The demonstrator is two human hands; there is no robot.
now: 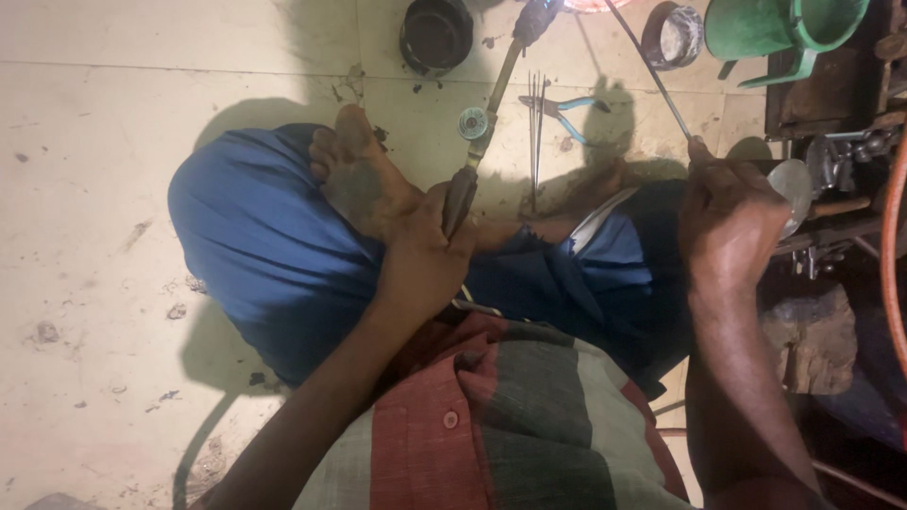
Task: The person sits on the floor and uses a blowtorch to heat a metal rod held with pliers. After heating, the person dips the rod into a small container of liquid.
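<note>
I sit cross-legged on the floor in blue trousers, one bare foot (354,175) resting on my left knee. My left hand (427,247) grips the handle of a long torch-like tool (487,123) whose shaft runs up and away to a dark tip near the top edge. My right hand (727,212) pinches a thin metal rod (652,71) that slants up to the left toward that tip. The two hands are apart, on either side of my lap.
On the pale tiled floor lie blue-handled pliers (565,109), a bundle of thin rods (536,132), a small round spool (472,123), a black round pot (436,33) and a small tin (677,36). A green jug (779,26) and dark metal parts (841,151) crowd the right.
</note>
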